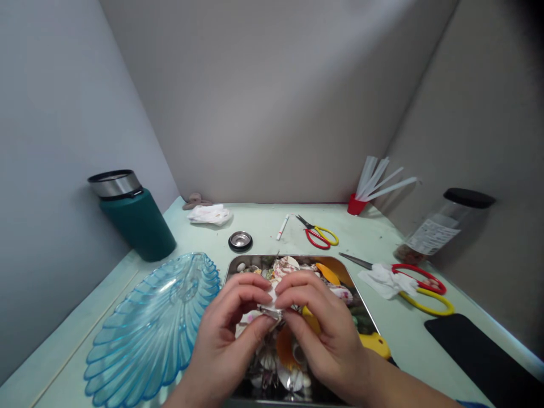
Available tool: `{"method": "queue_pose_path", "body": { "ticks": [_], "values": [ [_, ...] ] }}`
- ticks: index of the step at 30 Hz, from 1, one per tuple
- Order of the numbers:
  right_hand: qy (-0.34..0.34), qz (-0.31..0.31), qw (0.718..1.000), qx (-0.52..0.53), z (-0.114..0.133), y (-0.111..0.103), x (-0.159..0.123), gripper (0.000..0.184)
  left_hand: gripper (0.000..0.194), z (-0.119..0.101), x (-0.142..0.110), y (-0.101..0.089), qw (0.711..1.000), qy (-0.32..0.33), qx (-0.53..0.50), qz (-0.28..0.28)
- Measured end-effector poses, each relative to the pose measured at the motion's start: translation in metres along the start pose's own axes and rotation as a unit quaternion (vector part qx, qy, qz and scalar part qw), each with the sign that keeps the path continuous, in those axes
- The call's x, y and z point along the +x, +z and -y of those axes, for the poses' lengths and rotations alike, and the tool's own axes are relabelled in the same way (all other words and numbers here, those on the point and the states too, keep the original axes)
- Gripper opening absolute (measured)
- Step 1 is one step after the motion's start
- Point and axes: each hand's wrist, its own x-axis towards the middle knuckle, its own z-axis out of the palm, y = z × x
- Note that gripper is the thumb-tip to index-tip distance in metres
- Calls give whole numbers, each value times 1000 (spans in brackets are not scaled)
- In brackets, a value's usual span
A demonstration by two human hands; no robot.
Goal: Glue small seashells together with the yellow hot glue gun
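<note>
Both my hands meet over a steel tray (233, 267) full of seashells (285, 265). My left hand (225, 340) and my right hand (327, 334) are closed in a pinch on a small metal clip (271, 311) with a pale shell or scrap of white behind it. The fingertips of the two hands touch at the clip. A yellow object (374, 343) shows under my right wrist.
A blue shell-shaped glass dish (157, 323) lies left of the tray, a teal tumbler (136, 218) behind it. Two pairs of red-yellow scissors (318, 233) (420, 286), a tissue (382, 280), a small lid (240, 241), a red cup of straws (357, 204), a jar (442, 226) and a black phone (480, 357) lie around.
</note>
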Motion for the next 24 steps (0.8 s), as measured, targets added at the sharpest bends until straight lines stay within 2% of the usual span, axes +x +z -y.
{"method": "queue_pose_path", "body": {
  "ticks": [4,6,10,18,24],
  "values": [
    [13,6,1000,4,-2,1,1,22,7,-1,1,0,1000,-19,0,-11],
    [36,13,999,-1,-2,3,1,17,5,0,3,2,998,-61,-26,-23],
    [87,22,995,-33,-3,5,1,10,15,0,5,6,982,-157,-93,-54],
    [169,35,984,-51,-4,7,1,14,23,2,6,5,969,-175,-156,-71],
    [136,24,987,-84,-6,7,-2,16,29,1,7,7,965,-198,-153,-75]
  ]
}}
